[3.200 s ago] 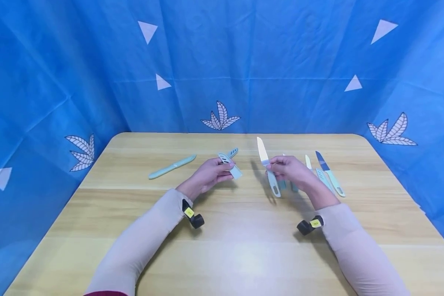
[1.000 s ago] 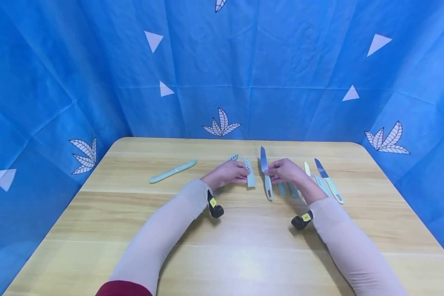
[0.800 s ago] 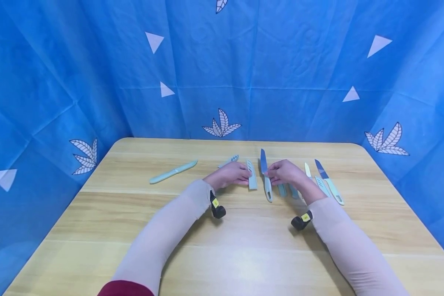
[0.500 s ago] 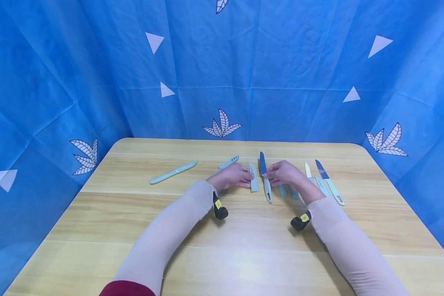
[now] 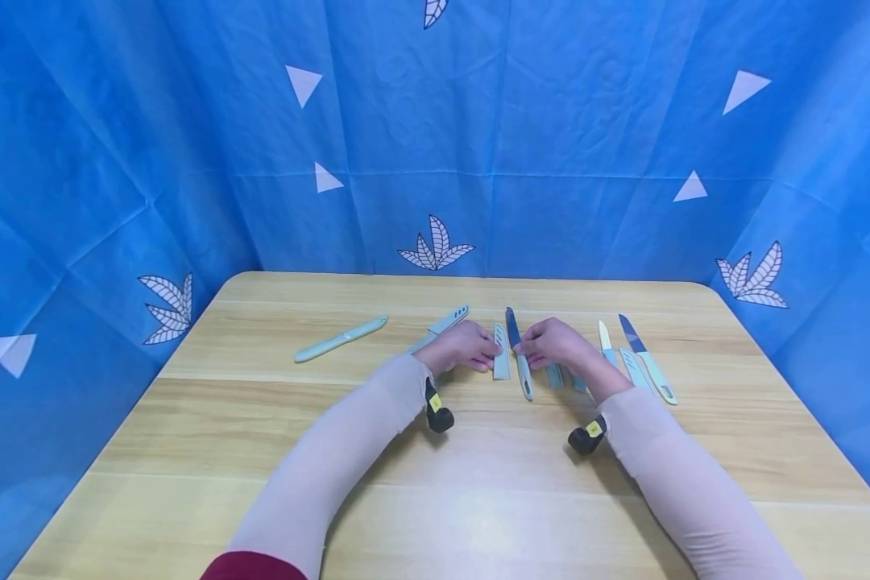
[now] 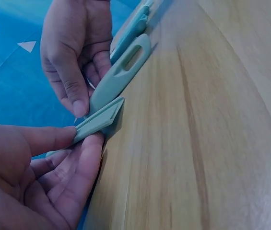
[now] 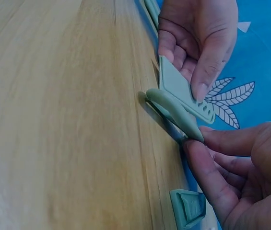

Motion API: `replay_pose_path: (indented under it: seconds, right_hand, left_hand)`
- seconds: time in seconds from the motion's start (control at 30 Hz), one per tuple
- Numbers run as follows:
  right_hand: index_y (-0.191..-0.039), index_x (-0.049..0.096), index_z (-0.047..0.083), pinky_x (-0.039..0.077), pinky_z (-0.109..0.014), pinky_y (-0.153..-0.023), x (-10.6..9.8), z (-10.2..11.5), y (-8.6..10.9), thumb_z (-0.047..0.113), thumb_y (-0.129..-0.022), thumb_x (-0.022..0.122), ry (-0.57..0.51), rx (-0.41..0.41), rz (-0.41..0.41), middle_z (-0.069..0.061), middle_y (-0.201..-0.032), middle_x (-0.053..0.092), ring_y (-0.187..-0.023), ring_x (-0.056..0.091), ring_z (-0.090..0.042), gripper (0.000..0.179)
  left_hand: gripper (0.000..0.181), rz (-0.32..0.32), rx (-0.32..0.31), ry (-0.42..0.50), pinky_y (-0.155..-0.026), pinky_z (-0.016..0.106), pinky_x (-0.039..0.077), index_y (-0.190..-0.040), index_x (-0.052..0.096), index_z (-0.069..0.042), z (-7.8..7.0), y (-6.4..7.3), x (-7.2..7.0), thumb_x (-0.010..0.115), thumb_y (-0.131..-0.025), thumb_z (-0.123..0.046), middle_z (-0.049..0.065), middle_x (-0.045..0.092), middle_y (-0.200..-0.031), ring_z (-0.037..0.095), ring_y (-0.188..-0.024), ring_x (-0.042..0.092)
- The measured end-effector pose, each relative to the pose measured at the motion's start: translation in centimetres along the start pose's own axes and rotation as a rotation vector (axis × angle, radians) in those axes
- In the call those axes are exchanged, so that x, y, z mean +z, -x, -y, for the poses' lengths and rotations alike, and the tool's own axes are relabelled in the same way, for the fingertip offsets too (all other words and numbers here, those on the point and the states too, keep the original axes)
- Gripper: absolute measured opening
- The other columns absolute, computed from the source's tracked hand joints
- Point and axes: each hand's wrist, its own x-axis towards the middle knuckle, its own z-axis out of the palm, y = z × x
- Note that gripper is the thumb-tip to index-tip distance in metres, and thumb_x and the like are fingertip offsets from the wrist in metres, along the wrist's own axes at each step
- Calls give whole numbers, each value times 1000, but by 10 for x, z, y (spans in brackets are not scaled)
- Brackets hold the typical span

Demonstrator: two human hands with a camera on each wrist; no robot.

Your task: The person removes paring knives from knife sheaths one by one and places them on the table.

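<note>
My left hand (image 5: 470, 346) pinches a pale green slotted blade sheath (image 5: 502, 362) between thumb and fingers. Just right of it, my right hand (image 5: 551, 342) grips a kitchen knife (image 5: 524, 377) where its light green handle meets the blade, which points to the back of the table. Sheath and knife are side by side, low over the wood, with a narrow gap between them in the head view. In the right wrist view the sheath's slots (image 7: 206, 110) lie at its far end, and the knife's handle (image 7: 171, 108) overlaps it. Fingers partly hide both things.
A sheathed knife (image 5: 341, 338) lies on the left of the table, and a slotted sheath (image 5: 449, 319) shows behind my left hand. Right of my hands are a pale-bladed knife (image 5: 606, 342), a dark-bladed knife (image 5: 644, 354) and a sheath (image 5: 632, 366). Another sheath (image 5: 555, 376) lies beneath my right hand.
My left hand has moved right with the sheath, which has swung nearly parallel to the knife. The knife has come down closer to the table, and the gap between the two has narrowed.
</note>
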Motion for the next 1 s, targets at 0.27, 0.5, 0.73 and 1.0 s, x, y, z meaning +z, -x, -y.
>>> replay_pose_path:
  seconds: [0.27, 0.5, 0.73, 1.0]
  right_hand:
    - [-107, 66, -8, 62, -34, -76, 1, 2, 0, 10, -97, 61, 30, -3, -8, -15, -93, 69, -80, 68, -20, 21]
    - [-104, 66, -8, 62, -33, -73, 2, 3, -1, 9, -97, 62, 48, 7, -22, -15, -92, 69, -77, 68, -20, 18]
    - [-101, 65, -6, 62, -32, -71, 2, 2, -1, 10, -95, 64, 67, 16, -46, -14, -89, 68, -77, 67, -22, 17]
    - [-98, 65, -5, 62, -30, -68, 3, 6, 2, 11, -93, 67, 110, 29, -85, -14, -86, 69, -73, 68, -20, 17]
  left_hand:
    - [13, -56, -3, -91, -57, 21, 59, -97, 70, 3, -2, 2, 5, 68, -92, -9, 8, 66, -71, 12, -58, 61]
    - [17, -89, 1, -235, -53, 19, 56, -79, 66, -4, -5, 4, 9, 68, -92, -13, 5, 64, -65, 11, -54, 59]
    - [22, -122, -1, -324, -51, 18, 54, -74, 61, -6, -6, 6, 13, 69, -93, -16, 3, 64, -64, 11, -54, 61]
    - [19, -151, 0, -301, -54, 20, 58, -77, 60, -5, -5, 7, 17, 70, -91, -14, 5, 66, -65, 11, -53, 62]
